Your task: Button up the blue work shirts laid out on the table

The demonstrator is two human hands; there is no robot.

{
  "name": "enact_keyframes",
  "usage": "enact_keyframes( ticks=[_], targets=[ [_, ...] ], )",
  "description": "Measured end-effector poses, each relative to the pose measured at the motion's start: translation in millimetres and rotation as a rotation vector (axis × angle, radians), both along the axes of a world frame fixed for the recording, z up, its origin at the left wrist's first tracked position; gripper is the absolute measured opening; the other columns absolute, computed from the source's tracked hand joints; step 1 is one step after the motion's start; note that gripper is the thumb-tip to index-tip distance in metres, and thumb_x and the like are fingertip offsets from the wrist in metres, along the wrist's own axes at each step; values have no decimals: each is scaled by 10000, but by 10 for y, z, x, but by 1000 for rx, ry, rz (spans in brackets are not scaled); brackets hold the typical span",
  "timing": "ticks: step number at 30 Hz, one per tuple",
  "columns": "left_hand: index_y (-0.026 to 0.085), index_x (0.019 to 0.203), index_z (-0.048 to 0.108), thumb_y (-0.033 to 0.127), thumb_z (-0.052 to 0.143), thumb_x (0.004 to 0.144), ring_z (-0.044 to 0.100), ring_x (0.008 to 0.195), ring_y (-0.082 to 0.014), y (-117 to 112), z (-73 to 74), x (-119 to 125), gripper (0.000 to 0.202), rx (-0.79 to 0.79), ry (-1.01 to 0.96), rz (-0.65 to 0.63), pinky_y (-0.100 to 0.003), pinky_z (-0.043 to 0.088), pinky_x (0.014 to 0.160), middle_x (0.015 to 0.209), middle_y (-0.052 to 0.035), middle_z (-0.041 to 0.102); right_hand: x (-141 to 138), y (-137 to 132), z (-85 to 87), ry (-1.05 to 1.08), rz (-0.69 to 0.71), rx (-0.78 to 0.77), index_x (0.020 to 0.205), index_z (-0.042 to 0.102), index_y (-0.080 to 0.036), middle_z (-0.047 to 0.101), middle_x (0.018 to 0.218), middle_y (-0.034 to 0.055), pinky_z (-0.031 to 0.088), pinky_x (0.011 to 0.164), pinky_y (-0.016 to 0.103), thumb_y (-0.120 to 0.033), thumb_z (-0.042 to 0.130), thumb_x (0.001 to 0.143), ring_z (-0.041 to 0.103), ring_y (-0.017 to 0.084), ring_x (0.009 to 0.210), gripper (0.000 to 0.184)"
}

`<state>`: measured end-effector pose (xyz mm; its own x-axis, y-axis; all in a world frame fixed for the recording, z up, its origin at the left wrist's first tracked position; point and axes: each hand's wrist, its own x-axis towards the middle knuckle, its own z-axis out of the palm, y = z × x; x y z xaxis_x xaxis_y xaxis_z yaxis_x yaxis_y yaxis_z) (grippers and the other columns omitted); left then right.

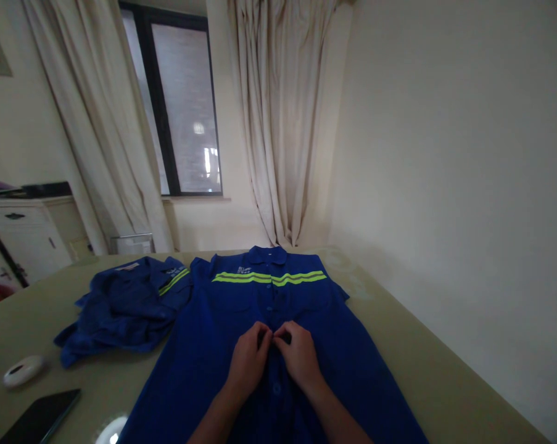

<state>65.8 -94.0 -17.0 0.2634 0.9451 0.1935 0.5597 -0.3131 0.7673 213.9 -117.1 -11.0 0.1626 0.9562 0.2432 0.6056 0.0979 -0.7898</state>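
A blue work shirt (204, 364) with yellow-green reflective stripes (301, 279) lies spread front up, its collar (268, 254) pointing away from me. Both hands meet at its front placket, below the chest stripes. My left hand (248, 361) pinches the cloth with thumb and fingertips. Opposite it, my right hand (301, 357) pinches the same edge, the fingertips almost touching. Whatever button or buttonhole lies between them is hidden. One button (277, 388) shows below my hands and others above.
A second blue shirt (125, 302) lies crumpled to the left on the table (371, 290). Nearer me are a white oval object (24, 371), a dark phone (42, 416) and a shiny white round object (112, 430). A wall (467, 185) borders the right side.
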Motion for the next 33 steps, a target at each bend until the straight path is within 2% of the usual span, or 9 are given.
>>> enact_keyframes(
  ticks=[6,11,15,22,29,33],
  targets=[
    [208,1049,688,293,406,967,685,976,-221,-4,-12,-30,306,64,9,-50,-331,486,879,1045,-79,745,14,-25,70,31,-13,-57,758,739,-237,768,776,-2,457,723,274,-206,667,821,716,195,774,100],
    [223,1009,686,312,475,955,696,934,-217,20,-46,-34,235,24,38,-50,-312,498,843,995,-56,750,49,-14,56,28,104,-21,818,763,-218,778,842,31,485,745,274,-180,614,825,717,205,813,153],
    [230,1113,618,238,483,944,705,862,-193,30,-63,-11,216,-25,-18,-22,-281,483,769,928,-18,743,36,-9,32,-117,82,2,828,761,-217,754,901,45,477,782,278,-151,612,811,699,208,856,163],
    [228,916,682,215,433,972,637,958,-218,-56,33,1,256,78,172,-16,-317,451,848,981,-46,685,-14,-28,40,-304,21,-70,874,739,-242,715,995,46,456,767,282,-168,605,843,690,222,945,157],
    [234,934,691,177,428,960,620,1000,-232,-60,19,22,270,108,314,1,-336,469,850,1037,-52,660,28,-32,25,-199,35,-55,822,722,-243,706,951,15,425,769,262,-134,604,832,674,184,904,162],
    [257,1004,679,221,419,990,631,993,-234,-191,151,54,263,184,167,46,-358,495,886,1050,-61,670,23,-20,12,-157,12,-55,809,719,-242,701,925,7,406,707,252,-154,621,836,660,171,840,135]
  ],
)
